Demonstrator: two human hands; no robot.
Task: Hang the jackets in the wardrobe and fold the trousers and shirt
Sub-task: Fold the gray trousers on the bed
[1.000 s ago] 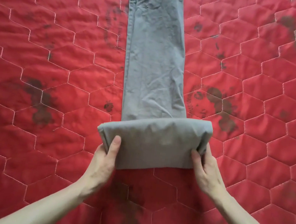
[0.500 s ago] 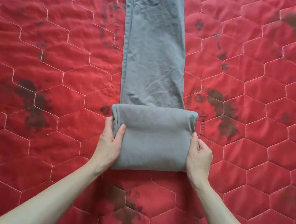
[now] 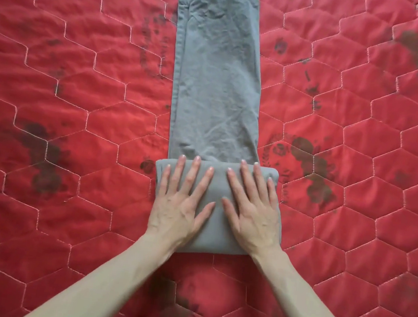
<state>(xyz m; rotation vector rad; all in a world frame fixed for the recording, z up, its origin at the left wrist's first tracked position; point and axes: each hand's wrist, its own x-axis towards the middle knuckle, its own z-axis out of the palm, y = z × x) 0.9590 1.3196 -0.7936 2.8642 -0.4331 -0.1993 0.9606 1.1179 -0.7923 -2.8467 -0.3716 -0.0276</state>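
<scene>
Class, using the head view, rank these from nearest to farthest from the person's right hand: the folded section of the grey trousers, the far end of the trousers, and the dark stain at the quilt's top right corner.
1. The folded section, directly under the right hand, which presses it.
2. The far end of the trousers, straight ahead.
3. The dark stain, far right on the red quilt.

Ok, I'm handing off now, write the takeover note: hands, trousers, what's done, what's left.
Left hand and right hand: both flat, fingers spread, pressing the folded near end of the grey trousers.
Trousers lie lengthwise on the red quilted bedspread, near end folded over, the rest stretched flat away from the person.
Done: first fold.
Left: remaining trouser folds; shirt, jackets and wardrobe not in view.
</scene>
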